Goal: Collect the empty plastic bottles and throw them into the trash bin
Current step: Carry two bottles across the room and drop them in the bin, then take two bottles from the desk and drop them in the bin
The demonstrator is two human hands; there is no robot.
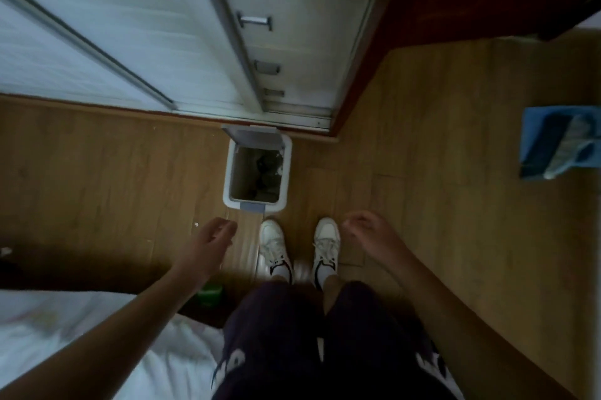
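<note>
While standing over open trash bin (227, 172) at 12 o'clock: left hand (208, 245), right hand (370, 233) loosely open, empty; green bottle (209, 295), seemingly, left at 7 o'clock.

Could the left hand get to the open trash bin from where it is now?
Probably yes: the left hand is empty and hangs just short of the trash bin, whose lid is up, with only bare floor between.

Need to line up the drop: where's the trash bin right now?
Head view, centre: the trash bin stands open on the wood floor against the white cabinet, just ahead of the left shoe.
</note>
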